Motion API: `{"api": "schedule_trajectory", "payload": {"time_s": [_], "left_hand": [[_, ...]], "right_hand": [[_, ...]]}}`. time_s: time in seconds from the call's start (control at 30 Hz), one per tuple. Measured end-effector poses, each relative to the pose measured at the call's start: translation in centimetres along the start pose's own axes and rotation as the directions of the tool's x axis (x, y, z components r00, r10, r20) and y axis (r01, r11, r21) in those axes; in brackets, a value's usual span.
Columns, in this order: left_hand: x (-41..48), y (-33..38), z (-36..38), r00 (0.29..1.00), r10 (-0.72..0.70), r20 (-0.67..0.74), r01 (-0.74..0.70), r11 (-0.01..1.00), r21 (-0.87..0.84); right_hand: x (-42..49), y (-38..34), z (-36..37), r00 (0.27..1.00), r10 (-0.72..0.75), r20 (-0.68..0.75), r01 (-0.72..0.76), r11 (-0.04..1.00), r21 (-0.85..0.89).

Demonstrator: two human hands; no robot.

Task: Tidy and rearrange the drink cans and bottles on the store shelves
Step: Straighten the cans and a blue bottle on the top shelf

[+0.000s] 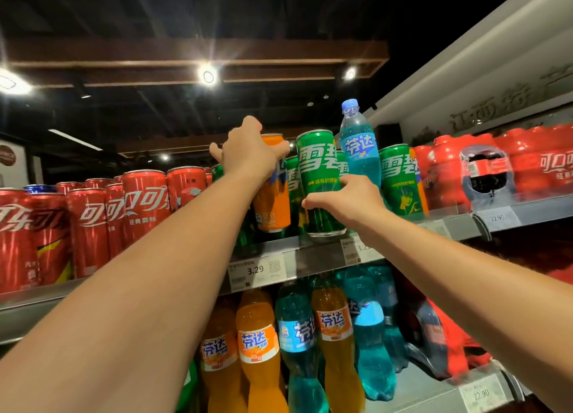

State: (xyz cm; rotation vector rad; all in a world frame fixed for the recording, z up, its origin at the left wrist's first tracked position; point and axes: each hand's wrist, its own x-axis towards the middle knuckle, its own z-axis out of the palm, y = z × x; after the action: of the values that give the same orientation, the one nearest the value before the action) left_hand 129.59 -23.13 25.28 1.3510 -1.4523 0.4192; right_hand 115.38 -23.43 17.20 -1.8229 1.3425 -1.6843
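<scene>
My left hand (248,152) is wrapped around the top of an orange can (273,206), which hangs tilted just above the upper shelf (316,253). My right hand (347,203) grips the lower half of a tall green can (317,167) that stands at the shelf's front edge. A blue bottle (359,145) with a pale blue cap rises right behind my right hand. More green cans (398,180) stand to the right and behind.
Red cola cans (93,220) fill the upper shelf on the left; shrink-wrapped red packs (496,170) sit on the right. Below are orange bottles (257,344) and blue bottles (369,329). Price tags (257,271) line the shelf rail.
</scene>
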Motion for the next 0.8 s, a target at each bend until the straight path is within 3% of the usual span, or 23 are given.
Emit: {"api": "schedule_trajectory", "payload": {"time_s": [0.13, 0.37, 0.8], "left_hand": [[0.2, 0.2, -1.1, 0.999, -0.046, -0.016, 0.043, 0.982, -0.184], [0.6, -0.7, -3.3, 0.986, -0.161, -0.051, 0.133, 0.927, -0.350], [1.2, -3.0, -6.9, 0.980, -0.172, -0.099, 0.126, 0.924, -0.361]], "right_hand": [[0.0, -0.3, 0.3, 1.000, 0.016, -0.002, -0.016, 1.000, 0.021], [-0.4, -2.1, 2.0, 1.000, 0.014, 0.010, -0.015, 0.997, 0.076], [-0.9, -3.7, 4.5, 0.999, 0.021, 0.032, -0.026, 0.989, 0.145]]}}
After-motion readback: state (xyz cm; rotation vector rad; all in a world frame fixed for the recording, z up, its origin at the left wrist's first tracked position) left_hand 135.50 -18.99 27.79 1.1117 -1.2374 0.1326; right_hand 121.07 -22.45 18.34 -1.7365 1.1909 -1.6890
